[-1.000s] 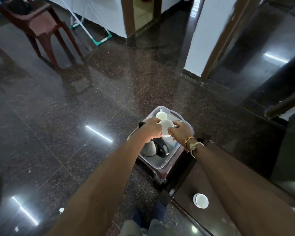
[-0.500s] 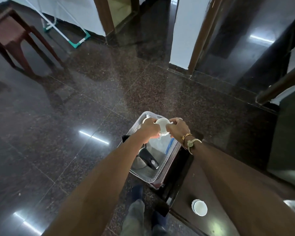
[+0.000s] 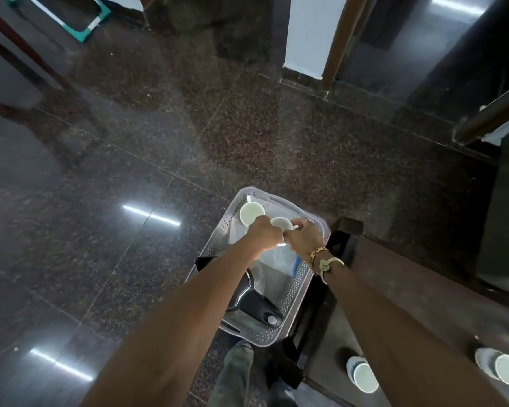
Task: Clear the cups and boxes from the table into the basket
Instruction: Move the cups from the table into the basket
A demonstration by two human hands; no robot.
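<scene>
Here, both hands meet over the far part of the perforated plastic basket (image 3: 294, 292) and hold one white cup (image 3: 280, 223) between them. The left hand (image 3: 263, 233) has its fingers curled around the cup's left side, and the right hand (image 3: 303, 236) grips it from the right with bent fingers. The right wrist carries a gold bracelet (image 3: 319, 252) and a pale knotted band.

A second white cup (image 3: 252, 212) stands upright in the far left corner of the basket, just beside the held one. Nearer to the person, a kettle with a black handle (image 3: 259, 306) lies in the basket, next to a clear plastic bag (image 3: 276, 259).

The basket is just beside the left end of the dark wooden table (image 3: 441, 289). On the table two more cups, a near one (image 3: 363, 376) and one by the right edge (image 3: 506, 368), lie on their sides.
</scene>
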